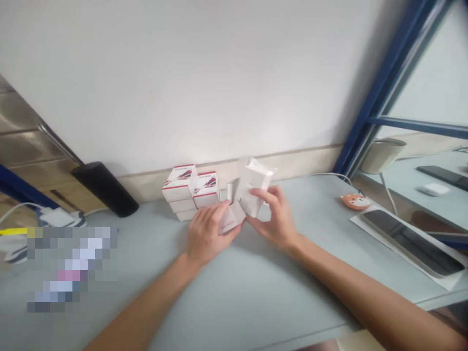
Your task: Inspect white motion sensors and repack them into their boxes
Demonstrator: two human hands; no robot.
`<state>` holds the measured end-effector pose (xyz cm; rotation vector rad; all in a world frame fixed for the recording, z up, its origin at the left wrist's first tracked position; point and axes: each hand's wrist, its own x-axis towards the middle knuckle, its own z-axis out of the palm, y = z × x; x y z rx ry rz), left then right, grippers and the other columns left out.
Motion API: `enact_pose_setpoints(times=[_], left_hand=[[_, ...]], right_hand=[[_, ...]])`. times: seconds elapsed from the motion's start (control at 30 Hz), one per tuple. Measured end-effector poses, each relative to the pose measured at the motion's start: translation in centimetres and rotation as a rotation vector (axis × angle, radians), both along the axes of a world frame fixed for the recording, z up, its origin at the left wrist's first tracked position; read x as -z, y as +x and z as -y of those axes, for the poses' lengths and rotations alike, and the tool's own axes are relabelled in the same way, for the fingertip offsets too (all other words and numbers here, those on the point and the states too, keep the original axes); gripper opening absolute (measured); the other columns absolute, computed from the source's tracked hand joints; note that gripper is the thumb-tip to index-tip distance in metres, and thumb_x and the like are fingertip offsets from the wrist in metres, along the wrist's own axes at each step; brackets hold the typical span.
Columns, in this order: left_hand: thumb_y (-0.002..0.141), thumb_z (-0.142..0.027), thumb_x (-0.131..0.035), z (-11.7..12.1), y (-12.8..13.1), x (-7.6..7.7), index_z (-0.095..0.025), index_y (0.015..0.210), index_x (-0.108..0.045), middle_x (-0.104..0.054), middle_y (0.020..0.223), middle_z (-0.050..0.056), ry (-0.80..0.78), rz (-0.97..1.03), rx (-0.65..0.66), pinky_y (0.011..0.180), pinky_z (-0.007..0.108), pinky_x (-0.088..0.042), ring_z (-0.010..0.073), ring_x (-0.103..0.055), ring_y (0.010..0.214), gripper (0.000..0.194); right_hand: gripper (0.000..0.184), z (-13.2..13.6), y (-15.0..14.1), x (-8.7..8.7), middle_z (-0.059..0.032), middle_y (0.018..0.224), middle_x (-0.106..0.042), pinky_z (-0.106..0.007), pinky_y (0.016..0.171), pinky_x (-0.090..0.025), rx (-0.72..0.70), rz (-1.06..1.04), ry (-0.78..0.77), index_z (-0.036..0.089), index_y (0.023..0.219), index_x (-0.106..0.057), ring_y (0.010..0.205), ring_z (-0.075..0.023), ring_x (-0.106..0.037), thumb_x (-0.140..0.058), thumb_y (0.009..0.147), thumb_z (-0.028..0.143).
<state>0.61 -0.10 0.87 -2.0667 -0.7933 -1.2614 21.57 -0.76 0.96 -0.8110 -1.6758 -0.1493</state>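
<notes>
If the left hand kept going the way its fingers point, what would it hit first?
Probably the open white box that both hands hold; the left hand points up-right at it. Depth is unclear.

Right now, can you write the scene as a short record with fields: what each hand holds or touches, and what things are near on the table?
left hand: grips the lower flap of the open white carton
right hand: holds the carton's side, fingers wrapped around it
carton state: top end open, raised above the table, tilted
behind the hands: stack of red-and-white boxes by the wall, two side by side on top
left side: black cylinder lying tilted
right side: small orange figure; phone on white paper
</notes>
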Motion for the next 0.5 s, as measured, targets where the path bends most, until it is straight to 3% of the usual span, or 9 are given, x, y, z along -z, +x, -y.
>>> enact_pose_setpoints(times=[0.23, 0.37, 0.43, 0.5], left_hand=[[0.089, -0.031, -0.078, -0.2, -0.2, 0.3, -0.028, 0.147, -0.05, -0.075, 0.106, 0.006, -0.065, -0.06, -0.009, 0.08, 0.037, -0.059, 0.024, -0.074, 0.087, 0.065], [0.089, -0.028, -0.076, 0.1, -0.2, 0.5, -0.031, 0.15, -0.049, -0.075, 0.105, 0.004, -0.11, -0.046, -0.004, 0.081, 0.037, -0.058, 0.0233, -0.073, 0.088, 0.066], [0.09, -0.029, -0.076, 0.2, -0.1, 0.5, -0.03, 0.151, -0.049, -0.075, 0.106, 0.005, -0.139, -0.011, 0.003, 0.083, 0.037, -0.058, 0.0233, -0.073, 0.09, 0.067], [0.09, -0.031, -0.076, 0.2, 0.0, 0.5, -0.028, 0.151, -0.051, -0.075, 0.106, 0.005, -0.154, 0.015, 0.013, 0.086, 0.036, -0.058, 0.0232, -0.074, 0.093, 0.066]], right_hand=[[0.066, -0.6, 0.4, 0.1, 0.0, 0.094, -0.059, -0.035, 0.067, -0.051, 0.022, -0.064, -0.097, 0.03, 0.131, -0.048, 0.074, -0.0175, -0.06, -0.086, 0.077, 0.026], [0.041, 0.2, 0.2, -0.5, -0.0024, 0.095, -0.062, -0.036, 0.07, -0.053, 0.041, 0.045, -0.11, 0.029, 0.12, -0.056, 0.077, -0.019, -0.063, -0.079, 0.087, 0.024], [0.026, 0.6, 0.1, -0.8, -0.0041, 0.096, -0.068, -0.036, 0.073, -0.054, -0.02, 0.153, -0.086, 0.029, 0.114, -0.061, 0.083, -0.0204, -0.066, -0.07, 0.093, 0.017], [0.022, 0.8, 0.1, -1.0, -0.0049, 0.098, -0.072, -0.037, 0.076, -0.055, -0.101, 0.209, -0.08, 0.029, 0.11, -0.064, 0.088, -0.0217, -0.069, -0.063, 0.097, 0.012]])
